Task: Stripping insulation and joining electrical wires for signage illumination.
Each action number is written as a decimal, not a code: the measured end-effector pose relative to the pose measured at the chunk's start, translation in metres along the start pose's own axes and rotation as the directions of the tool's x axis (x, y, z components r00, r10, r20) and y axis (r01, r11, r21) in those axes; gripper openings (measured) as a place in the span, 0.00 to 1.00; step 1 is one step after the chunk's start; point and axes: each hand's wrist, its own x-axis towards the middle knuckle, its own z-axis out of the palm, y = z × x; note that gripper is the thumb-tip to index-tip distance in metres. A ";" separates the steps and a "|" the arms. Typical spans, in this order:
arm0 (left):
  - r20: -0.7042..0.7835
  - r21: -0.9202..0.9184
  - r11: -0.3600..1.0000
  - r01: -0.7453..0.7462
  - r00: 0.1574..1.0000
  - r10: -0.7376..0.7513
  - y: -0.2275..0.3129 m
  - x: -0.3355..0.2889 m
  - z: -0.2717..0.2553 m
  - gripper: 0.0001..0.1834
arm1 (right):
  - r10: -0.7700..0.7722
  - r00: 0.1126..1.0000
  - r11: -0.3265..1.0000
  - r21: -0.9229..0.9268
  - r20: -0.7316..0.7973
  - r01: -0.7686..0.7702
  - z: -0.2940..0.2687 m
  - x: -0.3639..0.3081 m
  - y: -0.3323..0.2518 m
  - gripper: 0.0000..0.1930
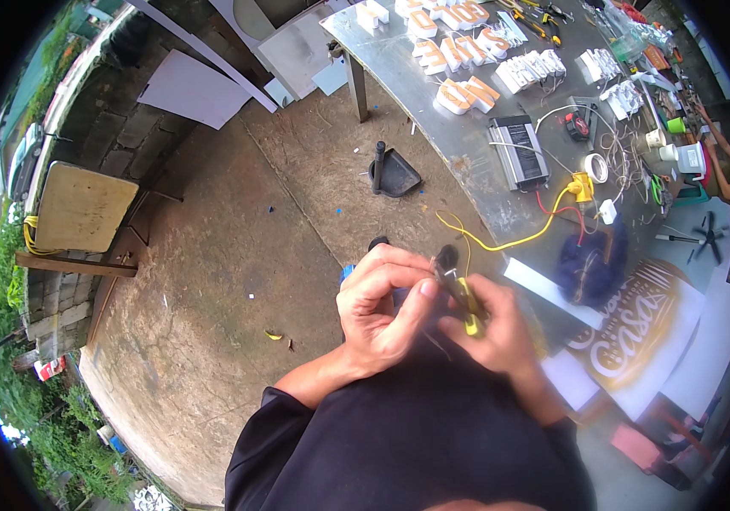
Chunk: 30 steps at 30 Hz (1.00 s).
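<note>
With right hand (pixel 505 328) clamped on yellow-handled pliers (pixel 467 300) and left hand (pixel 384 311) pinched together beside their dark head (pixel 446 257), any held piece too blurred to identify, best hold fingertips (pixel 425 290) clear and pliers steady, near side, left of the metal table (pixel 458 140).

I'm finding free room over the floor (pixel 211 272) left of my hands (pixel 384 313); a yellow cable (pixel 514 244) is obstructing the worktop (pixel 460 140) edge.

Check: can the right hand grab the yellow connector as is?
Probably not: the right hand is taken up by the yellow-handled tool. The way to the yellow connector on the metal table looks open, so setting the tool down might suffice.
</note>
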 end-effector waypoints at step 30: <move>0.158 -0.364 0.862 0.353 0.935 -0.317 -0.002 -0.006 0.000 0.06 | 0.016 0.998 0.999 0.039 -0.059 -0.014 0.003 -0.003 0.014 0.12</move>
